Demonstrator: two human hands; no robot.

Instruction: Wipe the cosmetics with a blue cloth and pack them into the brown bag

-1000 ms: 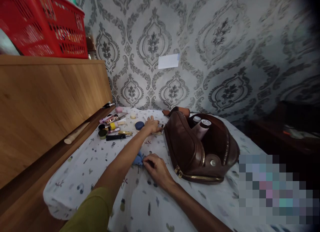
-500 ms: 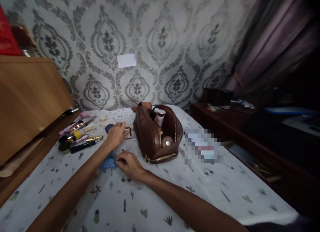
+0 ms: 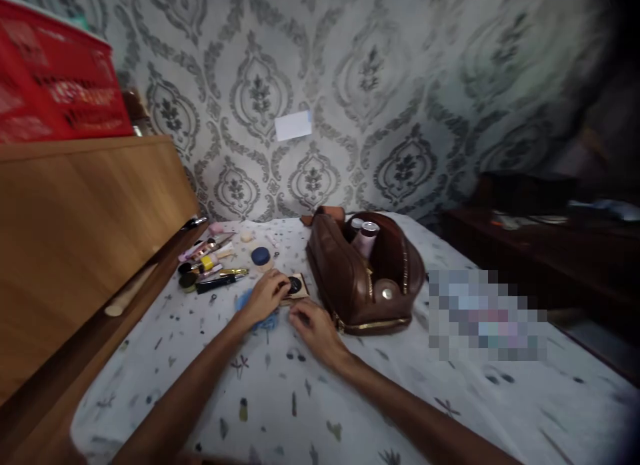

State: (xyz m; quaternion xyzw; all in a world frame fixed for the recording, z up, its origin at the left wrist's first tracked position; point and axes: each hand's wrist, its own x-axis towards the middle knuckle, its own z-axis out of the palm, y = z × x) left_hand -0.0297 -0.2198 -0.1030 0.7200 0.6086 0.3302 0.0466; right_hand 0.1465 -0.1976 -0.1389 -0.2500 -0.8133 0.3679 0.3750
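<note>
A small square gold-coloured case with a black round centre [image 3: 296, 284] lies left of the bag, close to both hands. My left hand [image 3: 269, 295] has its fingers bent onto the case's left side. Just below the case, my right hand [image 3: 316, 326] is closed, its fingertips near the lower edge; what they hold is hidden. Crumpled blue fabric [image 3: 246, 299] lies partly under my left hand. Behind that hand stands a jar with a dark blue lid [image 3: 261, 255]. The brown toiletry bag [image 3: 327, 265] is unzipped, with a pinkish tube [image 3: 367, 240] inside.
Several cosmetics, including a black tube [image 3: 216, 283] and a yellow-banded bottle [image 3: 207, 262], are heaped at the left. A wooden cabinet [image 3: 90, 231] carrying a red basket [image 3: 65, 85] borders the table. At the right lies a blurred-out item [image 3: 485, 318].
The view has turned left, bringing the red basket into sight. My left hand has moved away from the blue-lidded jar towards my right hand, and the square case sits nearer to me.
</note>
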